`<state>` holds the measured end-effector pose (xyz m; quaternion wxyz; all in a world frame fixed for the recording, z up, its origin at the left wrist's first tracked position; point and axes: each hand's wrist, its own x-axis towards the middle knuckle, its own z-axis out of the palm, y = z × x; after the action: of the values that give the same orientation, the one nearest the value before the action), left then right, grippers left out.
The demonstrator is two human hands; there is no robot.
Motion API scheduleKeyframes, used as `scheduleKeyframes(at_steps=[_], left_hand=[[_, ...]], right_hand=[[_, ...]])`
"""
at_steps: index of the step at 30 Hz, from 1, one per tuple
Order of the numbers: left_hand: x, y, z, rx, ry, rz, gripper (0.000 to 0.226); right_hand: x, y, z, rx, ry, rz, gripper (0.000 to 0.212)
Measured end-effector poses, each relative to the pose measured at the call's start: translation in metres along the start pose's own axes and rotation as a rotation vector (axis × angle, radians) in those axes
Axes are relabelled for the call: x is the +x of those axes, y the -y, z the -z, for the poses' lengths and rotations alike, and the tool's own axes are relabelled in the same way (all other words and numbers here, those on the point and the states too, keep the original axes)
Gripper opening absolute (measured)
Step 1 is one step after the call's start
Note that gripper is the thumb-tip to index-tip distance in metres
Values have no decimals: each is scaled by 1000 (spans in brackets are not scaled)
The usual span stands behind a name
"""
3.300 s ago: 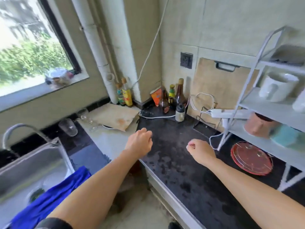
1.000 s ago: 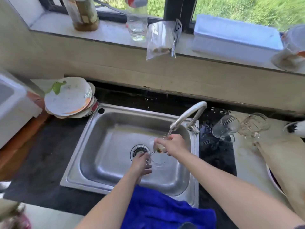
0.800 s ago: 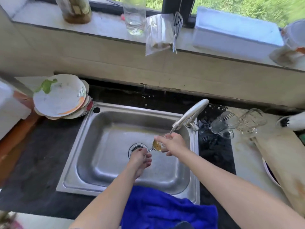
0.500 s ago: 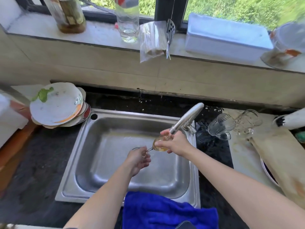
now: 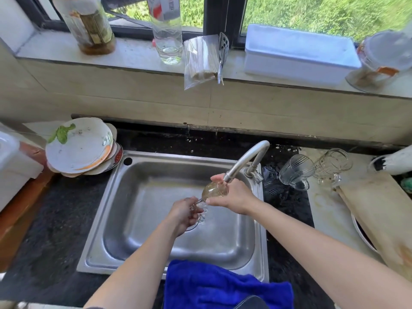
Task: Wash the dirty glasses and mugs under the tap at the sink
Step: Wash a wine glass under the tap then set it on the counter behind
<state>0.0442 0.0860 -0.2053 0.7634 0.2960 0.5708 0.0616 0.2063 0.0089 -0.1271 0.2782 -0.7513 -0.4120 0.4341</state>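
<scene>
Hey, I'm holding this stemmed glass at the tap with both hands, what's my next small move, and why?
Probably twist the stem with the left hand so the right hand rubs round the bowl. The glass lies tilted just below the tap, its bowl looks amber-tinted, and water splashes by the stem.

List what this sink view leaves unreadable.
All in the head view:
- Wine glass rim: covered by the right hand.
- Its stem and foot: mostly wrapped by the left hand.
- Water stream from the tap: masked by the right hand.
- Brown bottle and clear bottle: tops cut by the upper edge.
- Jar far right: blurred.
</scene>
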Motion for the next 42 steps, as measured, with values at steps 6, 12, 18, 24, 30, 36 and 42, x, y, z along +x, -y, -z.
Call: scheduleKeyframes(at_steps=[6,12,18,24,30,36,42], left_hand=[[-2,-5,-9,-2,0,-39,15],[-8,-7,-8,175,67,104,23],[-10,-11,-21,62,4,-44,15],[-13,-11,-19,233,53,109,31],[-19,-20,-22,85,-179,-128,13],[-54,-48,-16,821,-600,-746,15],[-68,-53,-21,849,-621,-1034,19]], right_hand=[[-3,3,7,67,-132,-29,49],[-5,3,15,-72,15,85,64],[-8,10,10,-128,-193,36,43],[-7,8,18,-35,-71,54,59],[-3,-2,10,241,-24,-104,33],[-5,-14,2,482,5,-247,56],[-7,-12,-10,688,-128,-179,21]])
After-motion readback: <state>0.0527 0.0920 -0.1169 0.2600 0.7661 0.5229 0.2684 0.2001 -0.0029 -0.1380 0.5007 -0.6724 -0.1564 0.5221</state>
